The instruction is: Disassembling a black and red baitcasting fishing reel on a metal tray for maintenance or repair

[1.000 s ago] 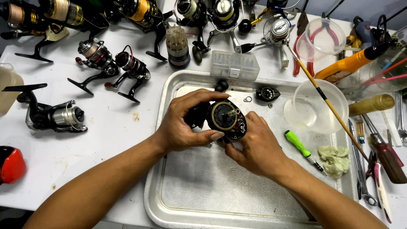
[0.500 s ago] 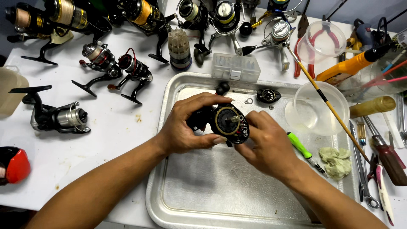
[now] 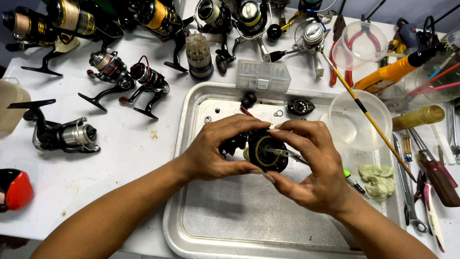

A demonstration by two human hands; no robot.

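matt metal tray [image 3: 225,225], glossy black reel [image 3: 266,153]

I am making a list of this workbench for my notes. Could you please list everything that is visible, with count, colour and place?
reel body: 1, black with brass ring, held over the tray
metal tray: 1, silver, centre
side cover: 1, black, on tray, top
clear parts box: 1, above tray
plastic bowl: 1, clear, tray's right edge
green rag: 1, right of tray
spinning reels: several, black and silver, left and top of the white table
hand tools: several, mixed colours, right side
left hand: grips the reel body
right hand: fingers on the reel body
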